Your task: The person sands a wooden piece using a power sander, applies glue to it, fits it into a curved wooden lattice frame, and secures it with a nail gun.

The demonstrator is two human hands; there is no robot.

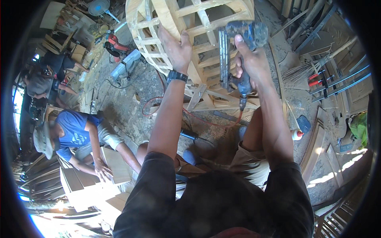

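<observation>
A curved lattice frame of pale wooden slats (168, 18) stands in front of me at the top of the view. My left hand (177, 53), a dark band at its wrist, grips a broad slat of it; the fingertips are partly hidden. In my right hand (254, 63) is an air nail gun (254, 33), dark and blue, its handle wrapped by my fingers. The gun's long magazine hangs beside the slats on the frame's right; I cannot tell whether its nose touches wood. A red air hose (222, 126) joins the handle's lower end and loops across the floor.
At left, a co-worker in a blue shirt (77, 127) sits handling wooden boards (79, 178); others work behind. A red power tool (116, 44) lies on the floor. On the right are clamps (337, 83), a twig broom (305, 71), a white bottle (296, 135) and planks (312, 148).
</observation>
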